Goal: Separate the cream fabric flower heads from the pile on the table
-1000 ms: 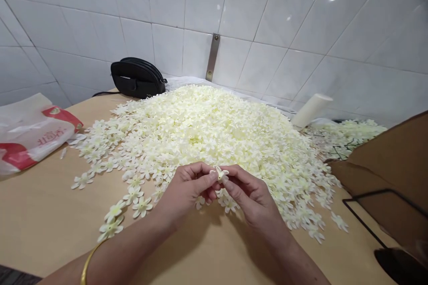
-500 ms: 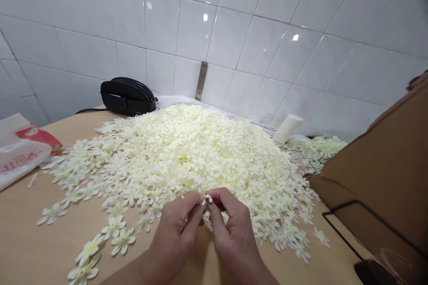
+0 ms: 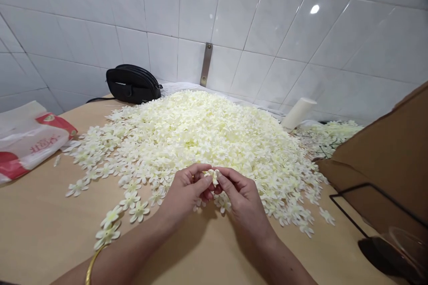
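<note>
Between the fingertips of both hands is a small white artificial flower [image 3: 213, 175], its petals bunched together. My left hand [image 3: 190, 187] pinches it from the left side with thumb and forefinger. From the right, my right hand [image 3: 239, 191] pinches the same flower, and the two hands nearly meet. Behind and around them spreads a big heap of loose white and pale yellow artificial flowers [image 3: 207, 129]. Part of the held flower is hidden by the thumbs.
A black bag [image 3: 133, 83] stands by the tiled wall, and a plastic packet [image 3: 36, 142] lies at left. On the right are a white cylinder [image 3: 298, 114], wired greenery [image 3: 334, 136], a brown cardboard piece [image 3: 381, 151] and sunglasses [image 3: 384, 254] on the tabletop [image 3: 43, 227].
The view has tilted down, so the whole scene sits higher and more of my forearms shows. Both hands have moved slightly forward, and more of the pinched flower is visible between the fingers.
</note>
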`<state>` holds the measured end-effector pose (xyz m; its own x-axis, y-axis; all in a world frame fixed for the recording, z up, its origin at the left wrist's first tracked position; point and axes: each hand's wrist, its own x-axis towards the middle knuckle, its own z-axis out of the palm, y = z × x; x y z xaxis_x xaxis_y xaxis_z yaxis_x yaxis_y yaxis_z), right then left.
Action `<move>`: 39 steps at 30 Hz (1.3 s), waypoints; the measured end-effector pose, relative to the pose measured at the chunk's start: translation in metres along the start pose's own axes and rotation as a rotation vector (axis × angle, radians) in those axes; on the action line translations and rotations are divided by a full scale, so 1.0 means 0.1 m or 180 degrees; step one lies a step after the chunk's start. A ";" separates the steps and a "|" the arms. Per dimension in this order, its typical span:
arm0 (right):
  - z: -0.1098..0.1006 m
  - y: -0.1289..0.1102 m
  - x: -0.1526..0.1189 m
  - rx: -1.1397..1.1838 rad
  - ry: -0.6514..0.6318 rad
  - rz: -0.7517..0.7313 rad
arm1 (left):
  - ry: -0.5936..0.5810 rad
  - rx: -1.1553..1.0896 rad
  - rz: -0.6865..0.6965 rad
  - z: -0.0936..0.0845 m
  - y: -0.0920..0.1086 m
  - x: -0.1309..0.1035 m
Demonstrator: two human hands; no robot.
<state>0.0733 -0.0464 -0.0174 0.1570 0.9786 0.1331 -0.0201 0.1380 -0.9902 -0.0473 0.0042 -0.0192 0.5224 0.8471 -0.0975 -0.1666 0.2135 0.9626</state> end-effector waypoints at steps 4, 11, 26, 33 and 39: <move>0.03 0.02 -0.02 0.0027 0.0107 0.0029 | -0.0202 0.0060 0.0049 0.01 0.01 0.00; 0.03 0.02 -0.02 0.0037 0.0043 -0.0069 | -0.0025 0.0258 0.0119 0.00 0.01 -0.02; 0.08 0.06 -0.09 -0.1980 0.0316 -0.1067 | 0.0046 0.0528 0.0095 0.03 0.02 -0.04; 0.09 0.09 -0.10 -0.1965 0.0490 -0.1564 | -0.0061 0.0239 0.0410 0.03 0.06 -0.06; 0.07 0.02 -0.05 -0.0790 0.0243 -0.0475 | -0.0130 -0.0285 0.0171 0.01 0.05 -0.04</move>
<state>0.0654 -0.0498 -0.0198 0.2140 0.9347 0.2837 0.2494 0.2285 -0.9410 -0.0494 0.0012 -0.0138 0.5441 0.8383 -0.0341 -0.2683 0.2124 0.9396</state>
